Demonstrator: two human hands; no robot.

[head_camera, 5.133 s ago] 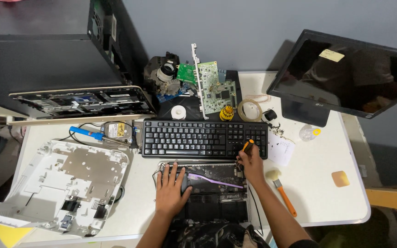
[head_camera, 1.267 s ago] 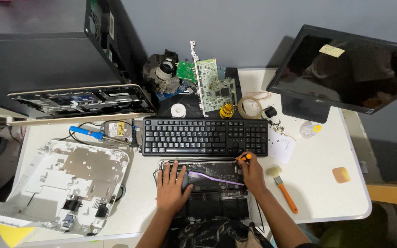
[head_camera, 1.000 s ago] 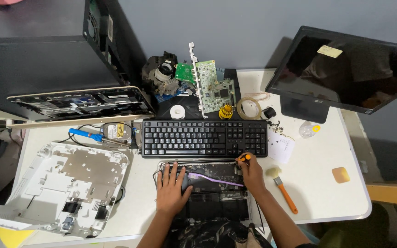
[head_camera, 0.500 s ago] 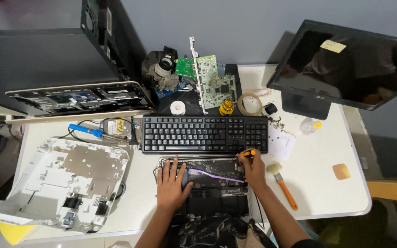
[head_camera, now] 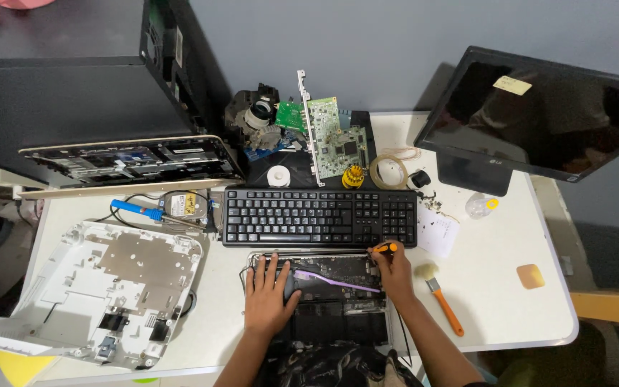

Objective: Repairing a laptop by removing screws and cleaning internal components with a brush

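left hand (head_camera: 269, 297): lies flat, fingers spread, palm down on the left part of the opened laptop base (head_camera: 324, 294), just below the black keyboard (head_camera: 320, 217); it pinches nothing.
right hand (head_camera: 394, 271): fingers pressed together around the orange-handled screwdriver (head_camera: 386, 249), whose orange end shows just below the keyboard's right lower corner; the tip is hidden by the fingers at the base's upper right corner.
opened laptop base: lies on the white surface (head_camera: 510, 315) directly below the keyboard, at the near edge, its dark inner parts uncovered.
purple toothbrush (head_camera: 334, 281): rests across the base, between the two hands, below the keyboard's middle.
orange-handled brush (head_camera: 442, 302): lies on the surface below and right of the keyboard, just beside the right wrist, not touching it.
white plastic casing (head_camera: 102, 287): lies open, with a metal plate inside, well left of and below the keyboard.
hard drive (head_camera: 183, 206): just left of the keyboard, with a blue-handled tool (head_camera: 137, 209) further left.
circuit boards (head_camera: 331, 136): stand above the keyboard's middle, beside a dark lens assembly (head_camera: 256, 118).
tape roll (head_camera: 388, 170): above the keyboard's right end.
monitor (head_camera: 539, 115): up and right of the keyboard, screen dark.
black computer tower (head_camera: 59, 72): up and left of the keyboard.
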